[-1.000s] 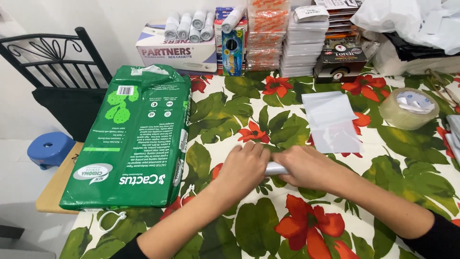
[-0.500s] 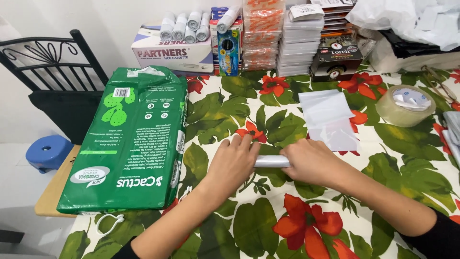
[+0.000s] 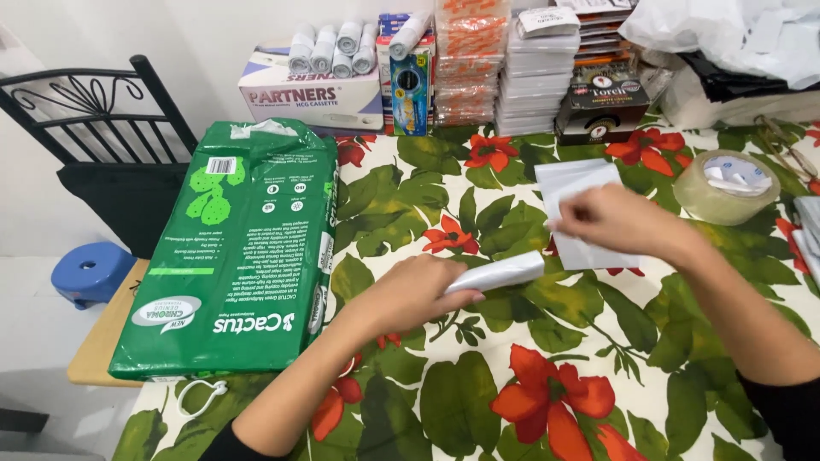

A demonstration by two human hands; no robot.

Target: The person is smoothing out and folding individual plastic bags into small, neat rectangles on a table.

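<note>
Flowered cloth covers the bench, where the left hand grips a rolled white paper tube near its middle and, farther off, the right hand pinches flat white sheets beside a tape roll.

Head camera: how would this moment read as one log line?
left hand: holds rolled paper | right hand: on white sheets | surface: floral tablecloth

A large green paper pack lies flat at the left of the flowered tablecloth, with a roll of clear tape near the right edge. Along the back stand a white carton topped with small white rolls, stacked white packets and what may be a dark box. Beyond the table are a black chair and a blue stool.
</note>
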